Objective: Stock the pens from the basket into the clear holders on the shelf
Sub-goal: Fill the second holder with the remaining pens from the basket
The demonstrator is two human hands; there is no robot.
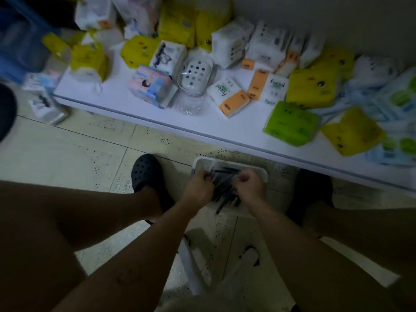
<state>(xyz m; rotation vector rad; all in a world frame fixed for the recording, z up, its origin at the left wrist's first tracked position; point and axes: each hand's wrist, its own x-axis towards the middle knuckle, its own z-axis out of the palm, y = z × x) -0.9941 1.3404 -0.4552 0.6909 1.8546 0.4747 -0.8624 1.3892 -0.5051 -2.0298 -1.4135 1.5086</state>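
Note:
A white basket (229,162) sits on the tiled floor between my feet, just under the edge of the low shelf. Several dark pens (222,192) lie bundled in it, wrapped in what looks like clear plastic. My left hand (198,190) grips the left side of the bundle with curled fingers. My right hand (248,185) grips its right side the same way. No clear holders show in this view.
The low white shelf (139,109) carries several tissue packs in yellow, white, orange and green, plus a clear soap dish (194,74). My black clogs (147,174) stand either side of the basket. A white stool (198,271) is below me. A blue bin (20,39) stands at far left.

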